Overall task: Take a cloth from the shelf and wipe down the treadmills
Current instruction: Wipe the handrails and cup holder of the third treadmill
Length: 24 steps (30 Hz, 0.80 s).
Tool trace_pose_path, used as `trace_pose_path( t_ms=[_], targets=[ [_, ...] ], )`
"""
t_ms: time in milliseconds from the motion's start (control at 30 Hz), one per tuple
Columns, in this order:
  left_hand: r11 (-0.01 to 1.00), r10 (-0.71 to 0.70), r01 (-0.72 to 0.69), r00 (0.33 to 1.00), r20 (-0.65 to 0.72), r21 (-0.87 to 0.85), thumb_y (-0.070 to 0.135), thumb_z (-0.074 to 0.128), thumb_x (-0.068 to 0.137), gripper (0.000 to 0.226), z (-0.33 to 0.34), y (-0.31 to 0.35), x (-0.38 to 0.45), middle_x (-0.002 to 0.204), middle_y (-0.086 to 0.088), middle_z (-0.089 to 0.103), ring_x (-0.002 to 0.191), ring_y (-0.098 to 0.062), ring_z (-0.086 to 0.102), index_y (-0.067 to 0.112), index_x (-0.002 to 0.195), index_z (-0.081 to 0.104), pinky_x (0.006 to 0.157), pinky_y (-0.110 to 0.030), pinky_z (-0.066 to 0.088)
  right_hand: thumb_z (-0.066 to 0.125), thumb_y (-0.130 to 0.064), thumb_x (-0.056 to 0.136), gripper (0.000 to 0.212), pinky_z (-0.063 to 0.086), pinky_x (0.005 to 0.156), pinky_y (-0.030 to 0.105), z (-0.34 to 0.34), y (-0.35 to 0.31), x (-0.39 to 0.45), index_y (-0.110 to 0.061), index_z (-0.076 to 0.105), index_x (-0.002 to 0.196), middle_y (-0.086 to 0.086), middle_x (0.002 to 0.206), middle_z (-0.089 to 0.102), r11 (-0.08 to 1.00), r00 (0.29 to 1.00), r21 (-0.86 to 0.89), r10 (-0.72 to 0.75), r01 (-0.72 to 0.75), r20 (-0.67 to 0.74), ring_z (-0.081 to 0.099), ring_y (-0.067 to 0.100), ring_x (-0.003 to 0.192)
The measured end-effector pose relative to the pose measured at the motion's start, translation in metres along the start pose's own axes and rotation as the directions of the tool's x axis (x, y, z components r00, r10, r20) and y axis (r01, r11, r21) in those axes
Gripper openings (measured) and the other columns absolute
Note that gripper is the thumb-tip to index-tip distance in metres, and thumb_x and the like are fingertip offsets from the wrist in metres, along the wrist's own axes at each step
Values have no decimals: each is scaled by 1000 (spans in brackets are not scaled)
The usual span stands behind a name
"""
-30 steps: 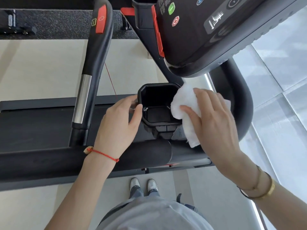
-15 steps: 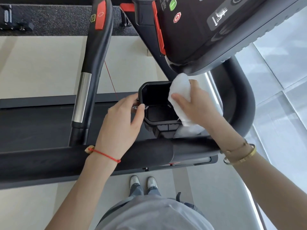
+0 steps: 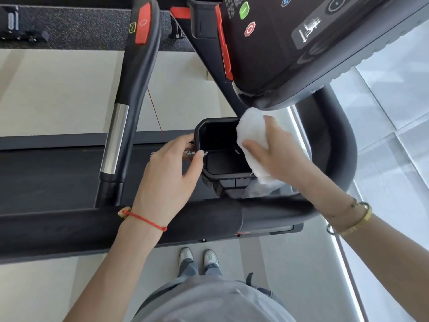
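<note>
Moved: right hand [image 3: 276,152] slid white terry cloth [image 3: 251,135] up the black plastic cup holder [image 3: 209,123] rim (far corner).
Left hand [image 3: 171,168]: grips rim, steadying.
Right: clutches cloth.

White cloth [image 3: 251,135]; black cup holder [image 3: 204,131]; red wrist string [image 3: 148,220].

White cloth [image 3: 251,133] bunched, draped over right rim of treadmill's black cup holder [image 3: 210,129].
</note>
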<state>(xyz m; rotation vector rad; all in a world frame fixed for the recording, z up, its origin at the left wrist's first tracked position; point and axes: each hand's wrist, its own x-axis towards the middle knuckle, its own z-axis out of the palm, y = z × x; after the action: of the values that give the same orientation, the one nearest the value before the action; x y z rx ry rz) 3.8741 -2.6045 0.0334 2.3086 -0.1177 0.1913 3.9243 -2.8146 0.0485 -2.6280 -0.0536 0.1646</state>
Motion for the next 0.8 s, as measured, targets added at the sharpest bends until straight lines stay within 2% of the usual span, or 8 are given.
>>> trace_pose_path(
  t_ms=[67, 133, 233, 367, 467, 567, 700, 800],
  targets=[
    [1000, -2, 2, 1000, 0, -2, 29, 55, 96, 32, 0, 0, 0, 101, 20, 60, 95, -1, 63, 26, 127, 59, 93, -35, 52, 54, -35, 96, 58, 30, 70, 22, 1, 2, -20, -7, 31, 142, 10, 125, 53, 994, 993, -23, -107, 106, -51, 54, 28, 99],
    [1000, -3, 3, 1000, -5, 1, 28, 56, 96, 32, 0, -1, 1, 101, 21, 60, 94, 2, 62, 25, 127, 59, 91, -28, 52, 52, -32, 97, 59, 32, 97, 21, 3, -1, -29, -5, 31, 145, 13, 148, 39, 956, 960, -129, -274, 265, -56, 44, 30, 128],
    [1000, -7, 7, 1000, -7, 2, 27, 57, 95, 32, -1, -1, 0, 101, 21, 60, 93, 3, 61, 24, 127, 60, 91, -25, 51, 42, -37, 98, 61, 12, 120, 31, -1, -8, -17, -2, 32, 147, 16, 154, 29, 859, 901, -284, -432, 426, 47, 25, 30, 144],
    [1000, -15, 15, 1000, 1, -9, 27, 58, 95, 34, -1, 1, -1, 107, 14, 65, 95, 1, 63, 22, 129, 59, 89, -30, 53, 41, -38, 99, 60, 23, 117, 33, -6, -20, 15, -5, 30, 148, 11, 151, 38, 766, 849, -378, -515, 520, 123, 38, 27, 137],
    [1000, -22, 22, 1000, 6, -12, 28, 57, 95, 36, -1, 0, -1, 111, 11, 67, 96, 1, 63, 20, 130, 59, 89, -34, 54, 42, -40, 99, 54, 42, 95, 36, -2, -36, 40, -14, 33, 145, 3, 135, 50, 645, 804, -500, -555, 578, 213, 53, 25, 115],
    [999, -36, 36, 999, 8, -12, 29, 57, 95, 38, -2, 0, 0, 112, 11, 66, 96, 1, 63, 20, 132, 58, 90, -34, 54, 45, -42, 97, 49, 47, 74, 39, -2, -42, 49, -17, 39, 139, 1, 117, 55, 618, 800, -527, -549, 584, 243, 59, 25, 98],
    [999, -34, 34, 999, 3, -14, 29, 57, 94, 37, -2, 0, 0, 108, 14, 65, 94, 3, 62, 22, 131, 58, 90, -31, 54, 48, -38, 96, 49, 44, 78, 35, -9, -24, 36, -16, 39, 139, 3, 116, 56, 686, 822, -469, -538, 556, 188, 57, 26, 101],
    [1000, -25, 25, 1000, -1, -16, 29, 57, 94, 37, -3, -1, 0, 104, 17, 64, 92, 4, 62, 23, 130, 59, 89, -25, 53, 47, -38, 97, 56, 40, 95, 30, -18, -8, 20, -13, 34, 146, 4, 139, 49, 753, 828, -349, -534, 558, 171, 50, 24, 122]
  ],
)
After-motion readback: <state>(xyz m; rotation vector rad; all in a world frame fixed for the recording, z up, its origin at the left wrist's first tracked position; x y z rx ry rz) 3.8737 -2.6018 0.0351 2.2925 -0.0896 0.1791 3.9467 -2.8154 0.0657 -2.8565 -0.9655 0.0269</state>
